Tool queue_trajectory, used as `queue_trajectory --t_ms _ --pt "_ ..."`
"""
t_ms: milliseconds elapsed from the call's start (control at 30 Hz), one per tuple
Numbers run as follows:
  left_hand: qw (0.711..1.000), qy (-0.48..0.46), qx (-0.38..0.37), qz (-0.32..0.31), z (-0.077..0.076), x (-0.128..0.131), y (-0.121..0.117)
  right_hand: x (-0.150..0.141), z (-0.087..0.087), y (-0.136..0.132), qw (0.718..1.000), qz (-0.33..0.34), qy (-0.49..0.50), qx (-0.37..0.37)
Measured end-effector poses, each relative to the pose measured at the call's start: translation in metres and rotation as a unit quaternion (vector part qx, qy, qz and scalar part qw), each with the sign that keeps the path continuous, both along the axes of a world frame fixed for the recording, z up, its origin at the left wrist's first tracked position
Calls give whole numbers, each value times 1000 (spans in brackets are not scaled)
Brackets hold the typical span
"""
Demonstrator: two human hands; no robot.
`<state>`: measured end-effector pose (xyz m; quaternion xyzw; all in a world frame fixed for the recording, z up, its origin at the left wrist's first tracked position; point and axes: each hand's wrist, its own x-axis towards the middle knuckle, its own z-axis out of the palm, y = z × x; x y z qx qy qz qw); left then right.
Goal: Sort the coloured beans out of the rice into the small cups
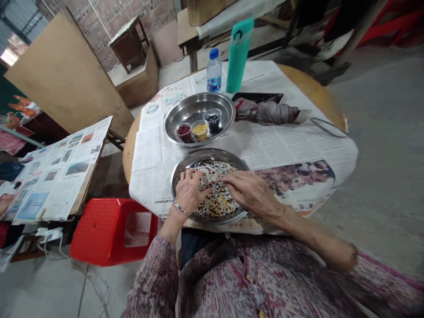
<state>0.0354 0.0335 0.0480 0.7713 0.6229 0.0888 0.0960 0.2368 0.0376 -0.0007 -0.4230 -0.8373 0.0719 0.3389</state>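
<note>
A steel basin (212, 152) near the table's front edge holds white grains mixed with dark, red and yellow beans (215, 190). My left hand (190, 190), with a bracelet at the wrist, lies at the basin's left side, fingers apart and touching the mix. From the right, my right hand (248, 190) reaches over the rim, its thumb and fingers pinched together at the mix; whatever is between them is hidden. Behind stands a second steel basin (185, 106) with three clear cups: red beans (184, 131), yellow beans (200, 129) and black beans (212, 119).
Newspaper (149, 163) covers the round table. Toward the back are a water bottle (214, 73), a teal flask (239, 55), a dark flat object (258, 97) and a folded umbrella (265, 111). A red stool (99, 229) stands left, beside another newspaper-covered table (66, 176).
</note>
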Motion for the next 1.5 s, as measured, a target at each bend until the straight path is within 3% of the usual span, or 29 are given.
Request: queue_trajectory --t_ms 133,300,467,600,800,1000,1200,1300,1500 --pt "998 34 -37 -29 -4 5 8 1 -9 -5 998 5 38 49" --pt "995 -8 -50 -90 -13 20 20 -2 -10 -4 997 -3 52 58" --pt "989 -25 -56 -135 -15 24 14 -2 -9 -4 994 -16 80 79" --pt "988 -13 -44 -145 -9 16 -1 -3 -14 -4 980 -35 151 122" --pt "957 -9 -15 -289 -3 12 -23 -3 -20 -4 974 -38 186 126" --pt "939 94 50 -327 -18 30 -15 -3 -19 -7 969 -66 216 105" --pt "936 159 89 -303 -29 46 8 -3 -19 -7 965 -92 215 120" --pt "938 187 86 -280 -23 46 17 -3 -20 -6 964 -103 211 124" --pt "965 202 24 -168 -6 26 23 -4 -22 -6 964 -98 213 126"
